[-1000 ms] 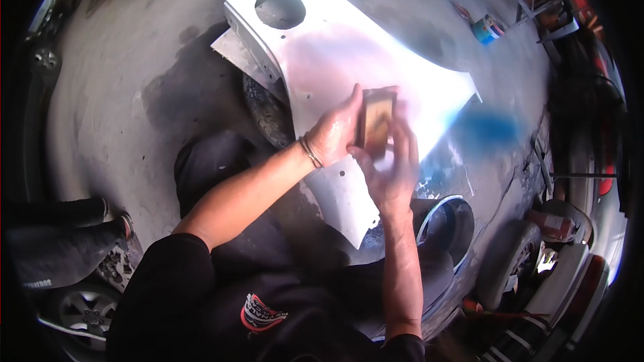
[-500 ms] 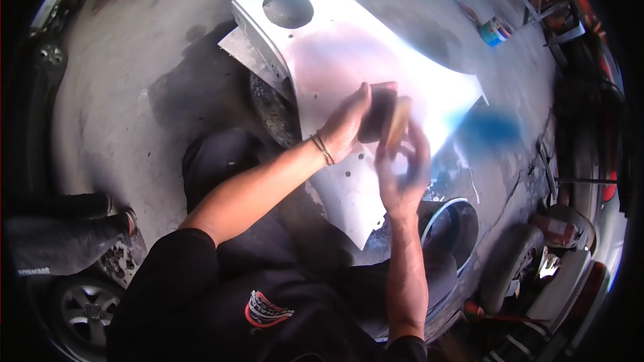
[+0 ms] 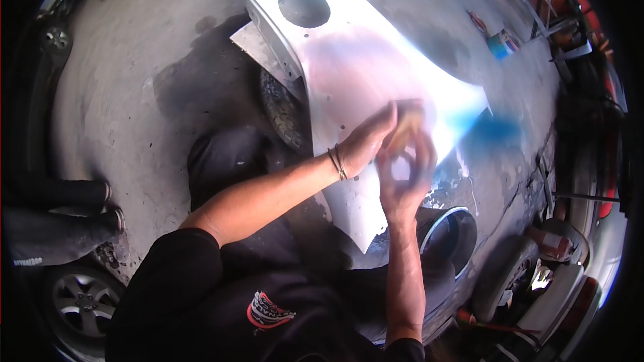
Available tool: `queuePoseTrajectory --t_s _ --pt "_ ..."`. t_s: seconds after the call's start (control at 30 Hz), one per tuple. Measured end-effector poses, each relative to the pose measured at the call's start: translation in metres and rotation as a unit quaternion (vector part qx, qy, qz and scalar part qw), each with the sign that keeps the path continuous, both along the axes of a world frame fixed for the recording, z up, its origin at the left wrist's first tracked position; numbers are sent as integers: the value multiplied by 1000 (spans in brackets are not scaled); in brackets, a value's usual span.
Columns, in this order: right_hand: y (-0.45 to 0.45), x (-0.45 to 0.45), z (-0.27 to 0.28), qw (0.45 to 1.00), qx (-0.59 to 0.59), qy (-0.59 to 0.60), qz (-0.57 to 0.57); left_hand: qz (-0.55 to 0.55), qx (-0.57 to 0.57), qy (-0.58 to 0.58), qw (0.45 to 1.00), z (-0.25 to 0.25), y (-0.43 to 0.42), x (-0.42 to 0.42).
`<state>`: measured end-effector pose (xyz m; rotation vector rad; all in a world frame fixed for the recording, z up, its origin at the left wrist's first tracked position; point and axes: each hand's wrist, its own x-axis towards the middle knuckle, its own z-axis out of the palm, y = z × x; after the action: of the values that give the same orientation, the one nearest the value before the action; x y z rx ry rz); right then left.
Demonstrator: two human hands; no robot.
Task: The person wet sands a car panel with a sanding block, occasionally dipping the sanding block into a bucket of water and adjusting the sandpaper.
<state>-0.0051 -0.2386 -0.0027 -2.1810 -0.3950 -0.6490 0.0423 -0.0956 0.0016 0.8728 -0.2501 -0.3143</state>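
"Any containers about?"

"Two. A bucket (image 3: 464, 238) sits at four o'clock, its inside too dark for me to tell what it holds. A can (image 3: 502, 45) with a coloured label is at two o'clock, and its contents can't be made out."

"And the hands?"

"The left hand (image 3: 369, 144) grips a dark pad (image 3: 411, 105) past its thumb. The right hand (image 3: 406, 171) has a tan block (image 3: 404, 133) pinched between thumb and fingers, right beside the pad. Blur softens both, but the block seems to slant from seven towards one o'clock."

"Where are they?"

"Just right of centre, in front of the white panel (image 3: 362, 70). Whether they touch it, I can't tell."

"How does the panel lie?"

"Its long axis runs from near twelve, by the round hole (image 3: 304, 7), to a narrow tip between five and six. Another corner points towards three."

"What's around it?"

"A tyre (image 3: 282, 110) shows under its left edge. The grey floor (image 3: 114, 114) has a dark stain (image 3: 201, 70) at ten o'clock, and a loose wheel (image 3: 510, 278) stands at four, beyond the bucket."
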Motion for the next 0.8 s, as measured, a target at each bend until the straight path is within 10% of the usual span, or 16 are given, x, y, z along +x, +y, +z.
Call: queuePoseTrajectory --t_s 0.8 --pt "-3 -5 10 996 52 53 44 -61 -186 54 979 16 13 -9"
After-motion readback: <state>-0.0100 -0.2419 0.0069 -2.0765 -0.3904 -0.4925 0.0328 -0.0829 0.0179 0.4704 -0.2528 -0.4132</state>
